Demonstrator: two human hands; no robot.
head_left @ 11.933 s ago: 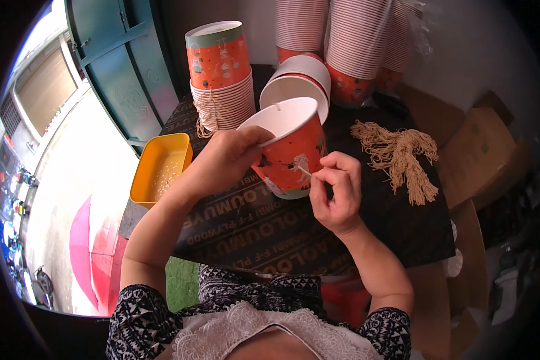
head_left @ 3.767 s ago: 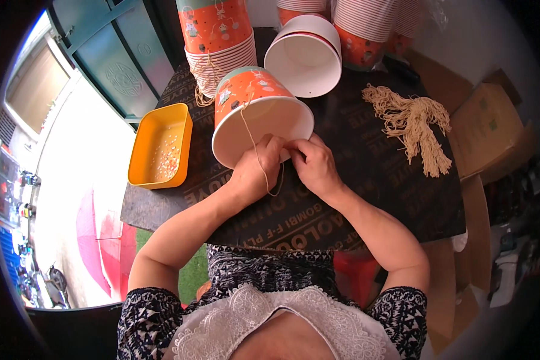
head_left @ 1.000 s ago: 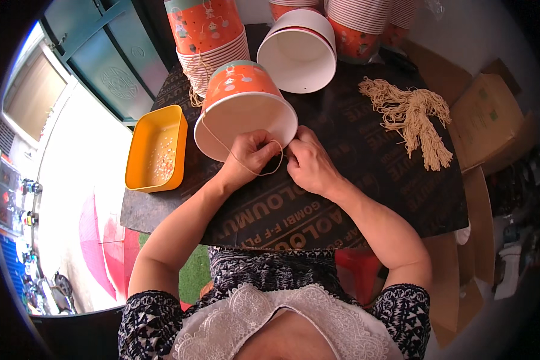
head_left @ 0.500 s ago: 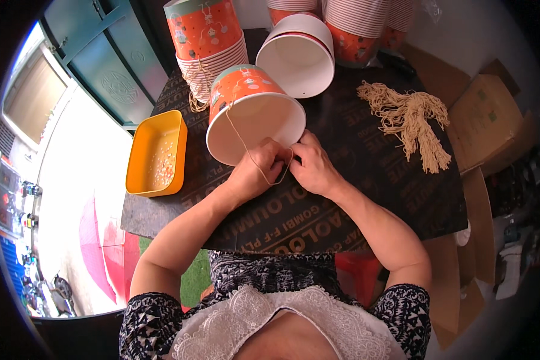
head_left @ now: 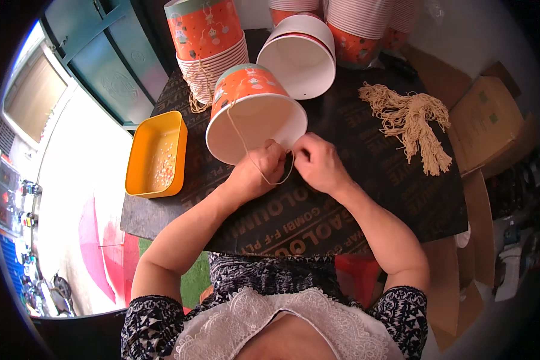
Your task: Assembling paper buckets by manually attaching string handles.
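Observation:
An orange paper bucket with a white inside lies tilted on the dark table, its mouth facing me. A thin beige cord runs from the left side of its rim down in a loop to my hands. My left hand is closed at the lower rim, partly inside the mouth, with the cord pinched in its fingers. At the rim's lower right my right hand is curled, fingertips pressed together by the cord's end. The fingers hide just what the right one grips.
A yellow tray with small bits in it stands left. Stacked orange buckets and a white-mouthed bucket stand at the back. A bundle of beige cords lies right, beside cardboard boxes. The table's front edge is close to my body.
My right hand has moved slightly right, away from the left, and its fingers have curled in. The cord loop between the hands has shifted; the bucket is nearly still.

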